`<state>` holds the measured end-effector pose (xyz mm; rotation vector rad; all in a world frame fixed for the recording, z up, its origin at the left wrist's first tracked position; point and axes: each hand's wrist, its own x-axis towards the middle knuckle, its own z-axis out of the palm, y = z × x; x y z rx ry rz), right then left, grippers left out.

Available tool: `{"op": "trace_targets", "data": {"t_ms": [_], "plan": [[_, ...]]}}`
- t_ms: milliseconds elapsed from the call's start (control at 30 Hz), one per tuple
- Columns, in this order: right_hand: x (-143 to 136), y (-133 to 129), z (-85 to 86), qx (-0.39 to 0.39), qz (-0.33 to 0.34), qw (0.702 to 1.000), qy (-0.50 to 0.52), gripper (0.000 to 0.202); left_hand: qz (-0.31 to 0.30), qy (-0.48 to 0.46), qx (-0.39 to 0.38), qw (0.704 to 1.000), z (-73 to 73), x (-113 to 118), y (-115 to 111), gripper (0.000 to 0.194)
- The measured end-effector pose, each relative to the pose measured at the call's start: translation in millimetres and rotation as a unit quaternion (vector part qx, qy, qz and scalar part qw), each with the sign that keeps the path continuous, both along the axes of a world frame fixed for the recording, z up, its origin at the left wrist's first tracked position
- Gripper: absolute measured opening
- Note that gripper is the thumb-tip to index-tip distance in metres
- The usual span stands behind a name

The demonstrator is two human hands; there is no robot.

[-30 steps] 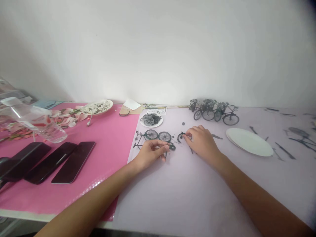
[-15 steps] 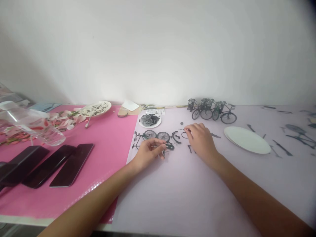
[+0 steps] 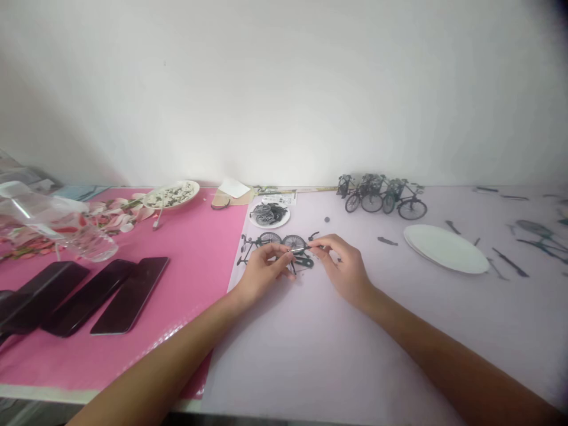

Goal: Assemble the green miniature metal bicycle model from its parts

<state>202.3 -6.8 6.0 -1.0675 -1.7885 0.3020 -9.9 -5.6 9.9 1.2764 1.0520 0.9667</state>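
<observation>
My left hand (image 3: 265, 270) is closed in a pinch, with a thin light-coloured piece (image 3: 298, 250) at its fingertips. From the right, my right hand (image 3: 344, 265) pinches the dark end of a slim tool that meets this piece. What exactly each hand grips is too small to tell. Below and behind the fingers lie black toy bicycle parts, among them a spoked wheel (image 3: 293, 242) and a dark chain-guard piece (image 3: 304, 261). A small dark disc (image 3: 327, 219) rests behind my right hand. A plate of black parts (image 3: 254, 221) stands farther back.
Assembled toy bicycles (image 3: 412, 207) stand near the wall. White oval plates (image 3: 446, 248) and scattered black parts (image 3: 510, 261) lie at the right. On the pink mat (image 3: 186, 284) are phones (image 3: 131, 294), a clear bottle (image 3: 91, 236), petals and a filled plate (image 3: 196, 190).
My right hand has moved left and slightly down, bringing its slim tool up to my left fingertips. My left hand has hardly shifted.
</observation>
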Motion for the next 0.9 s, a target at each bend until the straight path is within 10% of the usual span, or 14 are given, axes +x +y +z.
{"op": "trace_targets", "data": {"t_ms": [900], "plan": [[-1.1, 0.6, -0.4, -0.063, -0.006, 0.997, 0.053, 0.010, -0.002, 0.002, 0.011, 1.000, -2.9, 0.3, 1.0, 0.035]]}}
